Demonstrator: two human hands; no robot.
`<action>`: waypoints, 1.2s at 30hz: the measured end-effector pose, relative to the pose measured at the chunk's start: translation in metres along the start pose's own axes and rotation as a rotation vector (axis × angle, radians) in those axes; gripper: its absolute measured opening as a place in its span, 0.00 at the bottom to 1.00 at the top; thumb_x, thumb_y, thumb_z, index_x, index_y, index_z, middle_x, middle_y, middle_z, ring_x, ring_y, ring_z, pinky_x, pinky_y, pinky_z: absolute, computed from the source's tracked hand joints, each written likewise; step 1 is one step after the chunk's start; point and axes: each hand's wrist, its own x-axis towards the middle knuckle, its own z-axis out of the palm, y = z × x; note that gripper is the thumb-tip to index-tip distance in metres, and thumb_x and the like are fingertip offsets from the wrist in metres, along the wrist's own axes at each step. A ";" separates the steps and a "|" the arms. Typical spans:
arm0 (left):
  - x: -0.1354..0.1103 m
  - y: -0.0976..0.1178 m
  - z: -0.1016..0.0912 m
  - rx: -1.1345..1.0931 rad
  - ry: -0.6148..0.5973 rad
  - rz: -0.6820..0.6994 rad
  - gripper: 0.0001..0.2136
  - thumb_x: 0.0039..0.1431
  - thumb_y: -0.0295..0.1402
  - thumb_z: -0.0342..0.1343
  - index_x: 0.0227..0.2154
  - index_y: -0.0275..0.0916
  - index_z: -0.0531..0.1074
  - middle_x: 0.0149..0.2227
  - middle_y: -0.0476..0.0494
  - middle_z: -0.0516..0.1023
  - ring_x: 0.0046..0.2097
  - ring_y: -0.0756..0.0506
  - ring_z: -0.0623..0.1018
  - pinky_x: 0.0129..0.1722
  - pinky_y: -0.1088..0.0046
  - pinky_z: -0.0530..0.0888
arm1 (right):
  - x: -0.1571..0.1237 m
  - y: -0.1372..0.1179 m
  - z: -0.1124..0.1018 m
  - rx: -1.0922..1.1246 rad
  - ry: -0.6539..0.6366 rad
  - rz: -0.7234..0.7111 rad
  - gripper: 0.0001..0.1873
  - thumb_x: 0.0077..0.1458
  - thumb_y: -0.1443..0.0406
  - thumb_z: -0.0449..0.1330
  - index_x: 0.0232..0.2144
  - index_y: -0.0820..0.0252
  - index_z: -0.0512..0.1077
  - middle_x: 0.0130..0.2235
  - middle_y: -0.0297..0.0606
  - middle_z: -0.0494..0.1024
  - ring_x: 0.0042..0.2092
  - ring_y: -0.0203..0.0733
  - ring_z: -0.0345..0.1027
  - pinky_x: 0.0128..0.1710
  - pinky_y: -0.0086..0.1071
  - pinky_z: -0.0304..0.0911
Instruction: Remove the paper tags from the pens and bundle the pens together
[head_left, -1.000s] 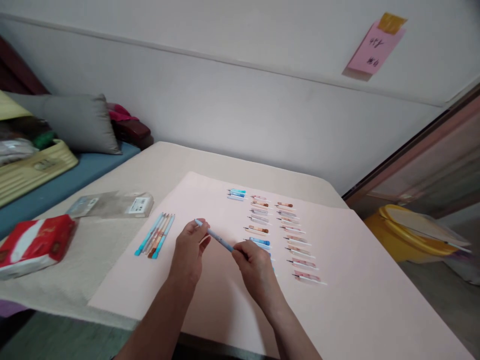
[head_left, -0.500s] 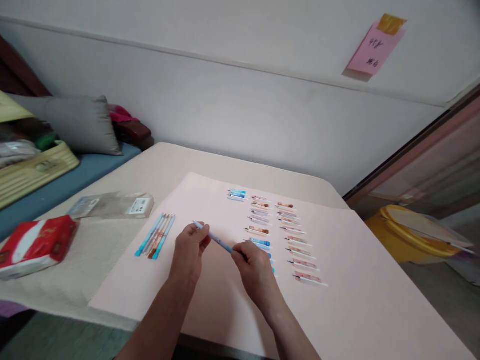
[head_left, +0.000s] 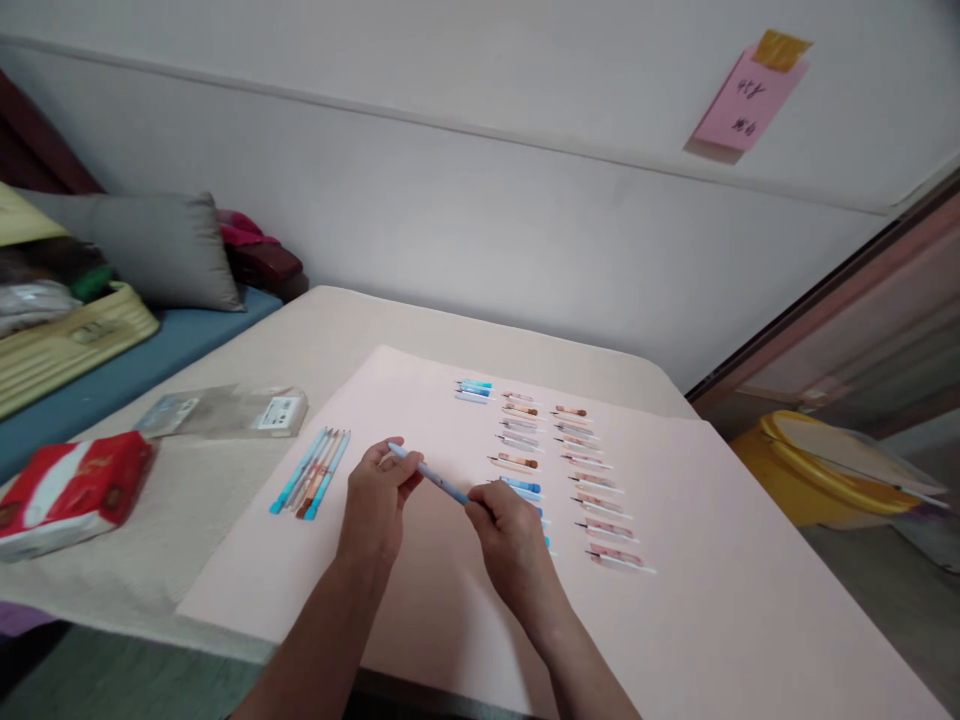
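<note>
A slim light-blue pen (head_left: 442,484) is held aslant above the pink sheet, between both hands. My left hand (head_left: 377,500) pinches its pale tapered end with thumb and fingers. Around the other end, my right hand (head_left: 514,530) is closed, covering that end. To the left of my left hand lies a neat group of pens (head_left: 313,472) in blue, white and brown. Beyond and beside my right hand, more pen parts lie in rows, among them a blue-capped piece (head_left: 521,487) and a pink one (head_left: 619,557) with a white stick; my right hand partly hides the nearest pieces.
The pink sheet (head_left: 720,580) covers much of the table (head_left: 352,308). On the left are a red tissue pack (head_left: 82,490) and a clear plastic packet (head_left: 232,412). A yellow bin (head_left: 802,470) stands off the right side, and a wall (head_left: 480,220) rises behind.
Both hands stay in nearly the same place, still on the pen. The dark point that showed at the pen's left end is no longer visible; my left fingers have shifted slightly there.
</note>
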 end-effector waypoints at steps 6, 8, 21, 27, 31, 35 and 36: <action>-0.003 0.006 0.006 0.014 -0.009 -0.001 0.21 0.44 0.25 0.63 0.43 0.33 0.66 0.30 0.42 0.76 0.34 0.48 0.76 0.42 0.64 0.73 | 0.000 0.001 0.000 -0.002 -0.004 0.021 0.08 0.53 0.69 0.51 0.25 0.59 0.68 0.28 0.35 0.72 0.32 0.38 0.64 0.29 0.28 0.52; -0.004 0.007 0.007 0.012 -0.019 -0.010 0.21 0.45 0.25 0.62 0.44 0.32 0.66 0.31 0.40 0.77 0.35 0.47 0.77 0.43 0.64 0.72 | 0.000 0.002 0.000 0.002 -0.010 0.027 0.08 0.53 0.68 0.51 0.25 0.59 0.68 0.28 0.35 0.72 0.31 0.38 0.64 0.29 0.28 0.52; 0.000 0.004 0.002 -0.023 -0.081 -0.015 0.21 0.46 0.25 0.61 0.45 0.32 0.65 0.33 0.39 0.78 0.37 0.46 0.77 0.45 0.63 0.72 | 0.004 0.004 -0.001 0.140 -0.065 0.120 0.08 0.51 0.68 0.52 0.23 0.59 0.69 0.27 0.35 0.73 0.30 0.37 0.66 0.28 0.27 0.55; -0.009 -0.004 0.009 0.061 -0.076 -0.116 0.12 0.47 0.30 0.61 0.36 0.33 0.70 0.33 0.40 0.77 0.37 0.47 0.77 0.43 0.65 0.73 | 0.003 0.006 0.010 0.236 -0.045 0.154 0.08 0.52 0.65 0.53 0.26 0.59 0.72 0.25 0.34 0.72 0.25 0.35 0.66 0.26 0.27 0.57; -0.008 -0.003 0.007 0.092 -0.081 -0.133 0.12 0.48 0.33 0.61 0.35 0.34 0.70 0.30 0.41 0.76 0.34 0.47 0.76 0.39 0.68 0.74 | 0.004 0.006 0.008 0.398 -0.113 0.179 0.16 0.58 0.57 0.48 0.30 0.59 0.72 0.24 0.33 0.72 0.21 0.32 0.64 0.22 0.25 0.57; 0.002 0.003 -0.001 0.155 -0.063 -0.102 0.14 0.47 0.36 0.61 0.36 0.34 0.71 0.31 0.41 0.75 0.34 0.48 0.76 0.35 0.71 0.73 | 0.006 0.012 0.000 0.424 -0.065 0.218 0.18 0.58 0.54 0.47 0.32 0.59 0.71 0.24 0.33 0.72 0.20 0.32 0.62 0.21 0.25 0.57; 0.004 0.004 -0.003 0.166 -0.065 -0.099 0.14 0.47 0.36 0.62 0.36 0.34 0.71 0.31 0.41 0.75 0.33 0.48 0.76 0.34 0.71 0.73 | 0.006 0.014 0.000 0.416 -0.065 0.226 0.18 0.58 0.54 0.48 0.31 0.59 0.71 0.22 0.32 0.71 0.20 0.32 0.61 0.21 0.26 0.57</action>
